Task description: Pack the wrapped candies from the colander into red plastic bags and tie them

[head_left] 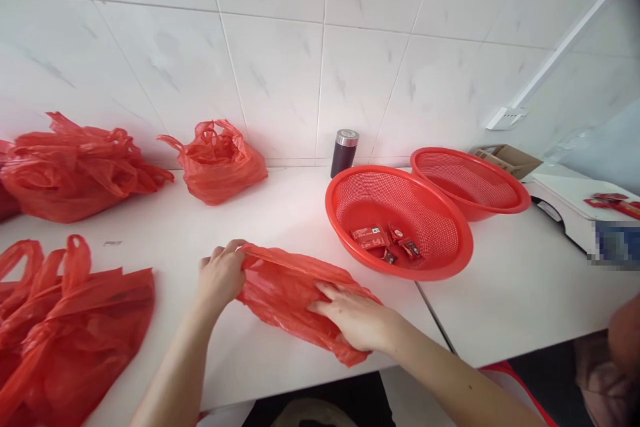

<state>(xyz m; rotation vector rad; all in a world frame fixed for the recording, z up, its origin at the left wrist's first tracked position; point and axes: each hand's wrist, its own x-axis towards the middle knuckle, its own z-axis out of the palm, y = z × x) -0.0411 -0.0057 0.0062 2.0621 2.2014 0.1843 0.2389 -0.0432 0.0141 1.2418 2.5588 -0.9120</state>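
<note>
A red plastic bag (285,280) lies loosely spread on the white table in front of me, its mouth facing me. The bag's upper left edge is pinched in my left hand (223,273). My right hand (353,313) rests in the bag's mouth with its fingers stretched out and apart, touching the film; the fingertips lie against the inside. Just beyond the bag, to the right, stands a red perforated basket (453,230) with several small red packets (371,236) at its bottom.
Behind it is a second red basket (470,180), beside a cardboard box (510,160) and a white scale (565,193). A dark tumbler (344,155) stands near the tiled wall. Red bags (220,167) sit at the back; flat bags (100,320) lie left. Part of another person shows at right.
</note>
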